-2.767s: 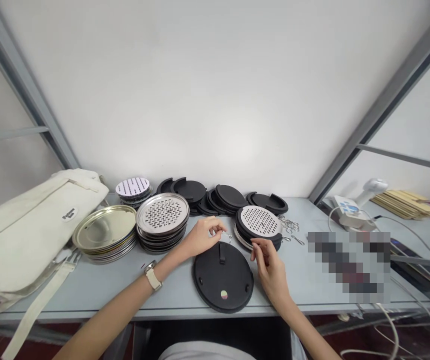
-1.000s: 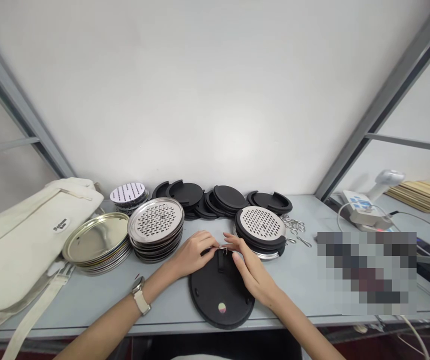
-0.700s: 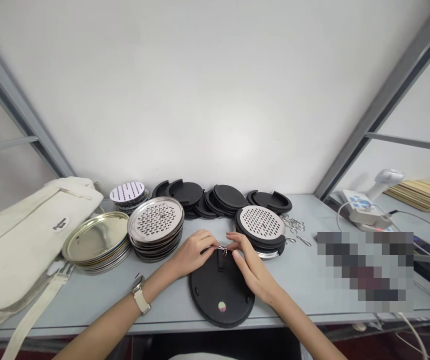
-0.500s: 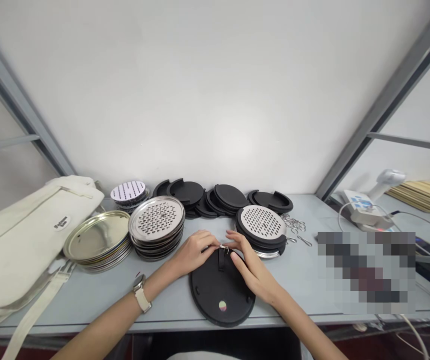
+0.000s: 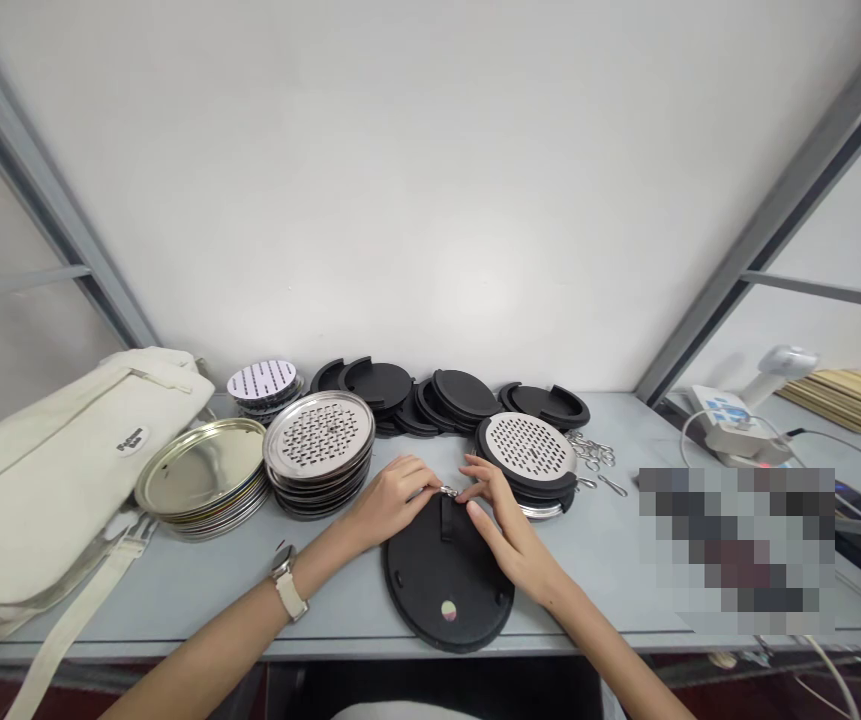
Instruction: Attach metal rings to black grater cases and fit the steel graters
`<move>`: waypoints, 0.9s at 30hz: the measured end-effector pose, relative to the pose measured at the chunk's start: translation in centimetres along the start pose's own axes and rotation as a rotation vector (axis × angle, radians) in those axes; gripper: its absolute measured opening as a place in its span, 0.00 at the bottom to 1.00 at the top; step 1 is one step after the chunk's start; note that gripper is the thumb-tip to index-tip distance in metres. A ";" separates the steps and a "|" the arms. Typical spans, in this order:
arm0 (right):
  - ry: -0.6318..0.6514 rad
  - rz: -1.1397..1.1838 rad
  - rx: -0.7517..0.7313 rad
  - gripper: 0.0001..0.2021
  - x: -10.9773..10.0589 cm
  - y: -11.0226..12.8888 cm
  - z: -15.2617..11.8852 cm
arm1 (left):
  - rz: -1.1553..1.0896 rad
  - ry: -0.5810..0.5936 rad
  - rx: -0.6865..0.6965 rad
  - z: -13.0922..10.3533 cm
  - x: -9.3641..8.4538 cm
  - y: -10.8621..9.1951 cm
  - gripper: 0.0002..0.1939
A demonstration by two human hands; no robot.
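Note:
A round black plate (image 5: 437,575) lies at the table's front edge, with a short black strap (image 5: 446,520) and a small round sticker (image 5: 449,610) on its upper face. At the strap's far end is a small metal clip (image 5: 448,491). My left hand (image 5: 401,495) pinches the clip's left side between thumb and fingertips. From the right, my right hand (image 5: 503,525) has its thumb and fingers closed in at the clip's other end, its palm over the plate's right edge. The fingertips partly hide the clip.
Behind my hands stand stacks of grater discs (image 5: 325,435), gold-rimmed lids (image 5: 201,470) and black holders (image 5: 464,393). A perforated disc (image 5: 531,445) tops a black stack, beside loose metal clips (image 5: 599,452). A cream bag (image 5: 62,470) lies left; a white device (image 5: 726,425) stands right.
My right fingers have shifted slightly and closed in on the clip, which now lies turned a little. The view has moved slightly; the plate stays in place.

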State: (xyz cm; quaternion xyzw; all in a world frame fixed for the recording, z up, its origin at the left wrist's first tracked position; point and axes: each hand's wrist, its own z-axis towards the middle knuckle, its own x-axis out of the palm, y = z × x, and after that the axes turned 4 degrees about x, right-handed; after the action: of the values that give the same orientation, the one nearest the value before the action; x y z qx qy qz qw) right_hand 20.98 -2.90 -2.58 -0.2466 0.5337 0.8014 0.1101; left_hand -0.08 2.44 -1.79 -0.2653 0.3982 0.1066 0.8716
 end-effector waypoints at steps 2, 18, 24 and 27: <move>-0.018 -0.011 -0.001 0.16 0.1 0.0 0.0 | -0.012 0.018 -0.001 0.0 0.0 0.0 0.08; 0.077 -0.090 -0.078 0.17 0.1 0.6 -0.2 | -0.258 -0.073 -0.196 0.2 0.5 0.2 0.05; 0.064 -0.105 -0.091 0.16 0.2 0.6 -0.2 | -0.217 -0.046 -0.193 0.1 0.6 0.2 0.05; 0.041 -0.125 -0.111 0.16 0.2 0.6 -0.2 | -0.198 -0.037 -0.167 0.1 0.5 0.2 0.05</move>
State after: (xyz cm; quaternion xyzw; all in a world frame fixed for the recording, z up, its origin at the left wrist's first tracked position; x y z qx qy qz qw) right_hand 20.56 -3.36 -2.24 -0.3017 0.4741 0.8161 0.1349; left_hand 0.25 2.65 -2.22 -0.3728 0.3436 0.0575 0.8600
